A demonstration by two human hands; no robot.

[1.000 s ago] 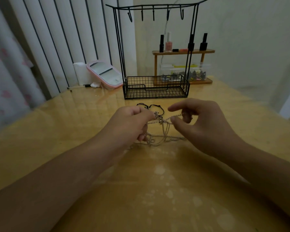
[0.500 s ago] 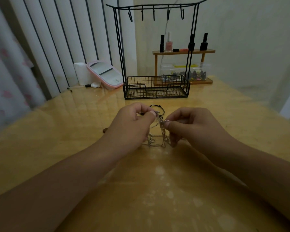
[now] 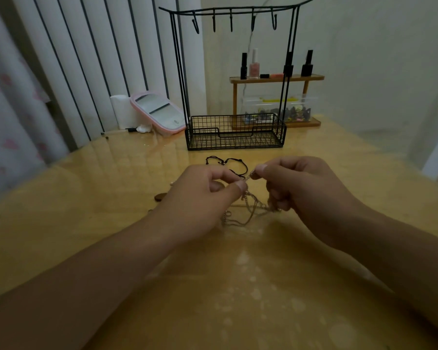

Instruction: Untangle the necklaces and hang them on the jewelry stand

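Note:
A tangle of silver chain necklaces point(image 3: 250, 210) hangs between my hands and trails onto the wooden table point(image 3: 86, 198). My left hand point(image 3: 202, 198) pinches the chains at thumb and forefinger. My right hand point(image 3: 296, 190) pinches the same tangle just to the right, a little higher. A black cord necklace point(image 3: 225, 161) lies on the table beyond my hands. The black wire jewelry stand point(image 3: 235, 132) stands behind it, with a basket base and bare hooks point(image 3: 230, 21) along its top bar.
A pink-rimmed mirror point(image 3: 159, 112) leans at the back left beside a white roll point(image 3: 120, 111). A small wooden shelf point(image 3: 276, 78) with nail-polish bottles and a clear box stands behind the stand. A brown piece point(image 3: 161, 197) lies left of my left hand.
My right hand went from spread fingers to a pinch on the chains. Both hands have drawn close together and the right has lifted slightly.

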